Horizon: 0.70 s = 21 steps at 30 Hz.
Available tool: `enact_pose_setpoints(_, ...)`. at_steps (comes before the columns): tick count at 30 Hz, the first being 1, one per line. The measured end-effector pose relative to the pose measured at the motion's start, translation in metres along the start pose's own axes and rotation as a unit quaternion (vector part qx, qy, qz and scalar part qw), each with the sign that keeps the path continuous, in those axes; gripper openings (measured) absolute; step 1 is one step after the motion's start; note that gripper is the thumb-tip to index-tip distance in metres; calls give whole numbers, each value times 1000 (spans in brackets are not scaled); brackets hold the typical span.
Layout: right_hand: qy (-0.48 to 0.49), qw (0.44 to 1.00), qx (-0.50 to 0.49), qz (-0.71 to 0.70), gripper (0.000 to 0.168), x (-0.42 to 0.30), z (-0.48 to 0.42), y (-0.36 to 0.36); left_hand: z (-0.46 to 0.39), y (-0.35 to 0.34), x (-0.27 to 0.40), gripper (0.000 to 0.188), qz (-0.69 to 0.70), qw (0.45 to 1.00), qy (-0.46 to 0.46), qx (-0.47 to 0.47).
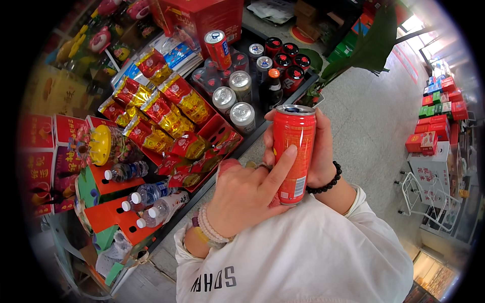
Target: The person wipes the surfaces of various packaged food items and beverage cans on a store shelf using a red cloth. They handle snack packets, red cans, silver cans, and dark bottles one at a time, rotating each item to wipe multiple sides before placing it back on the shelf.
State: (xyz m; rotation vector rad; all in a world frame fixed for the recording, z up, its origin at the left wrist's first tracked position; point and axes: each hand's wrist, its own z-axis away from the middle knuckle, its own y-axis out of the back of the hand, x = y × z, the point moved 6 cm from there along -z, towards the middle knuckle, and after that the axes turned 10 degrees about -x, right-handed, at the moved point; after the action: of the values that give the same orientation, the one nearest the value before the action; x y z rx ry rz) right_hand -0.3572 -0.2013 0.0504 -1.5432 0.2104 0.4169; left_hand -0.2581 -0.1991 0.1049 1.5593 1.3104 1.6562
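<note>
Before my chest is a red drink can (pixel 294 151), tilted so that its top with a blue tab and its printed side both show. My right hand (pixel 320 140), with a black bead bracelet at the wrist, wraps it from behind and grips both sides. The index finger of my left hand (pixel 242 193) lies against the can's front. Under that hand a pink cloth (pixel 227 165) is bunched, partly hidden by the palm. Pale bead bracelets (pixel 210 227) circle the left wrist.
On a black shelf (pixel 237 155) ahead-left stand silver-topped cans (pixel 242 117), dark cans (pixel 291 77), a dark bottle (pixel 271 89) and another red can (pixel 218 49). Red-gold snack packets (pixel 166 113) and plastic bottles (pixel 149 193) lie nearer. A white wire cart (pixel 426 200) stands right.
</note>
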Motion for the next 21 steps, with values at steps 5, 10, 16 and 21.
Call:
enact_pose_setpoints(5,-1,1000,-6,-18,69,1,-2,-1,-1,2,-1,89,-2,1000,-6,8)
enact_pose_setpoints(10,-13,994,-95,-53,69,3,-5,1,-1,3,-1,88,-5,1000,-19,24)
enact_pose_setpoints(16,-13,994,-92,-54,69,4,-8,2,-1,3,-4,90,-5,999,-18,32)
enact_pose_setpoints(21,99,991,88,-8,66,-11,-7,15,-1,-5,-30,102,67,994,80,28)
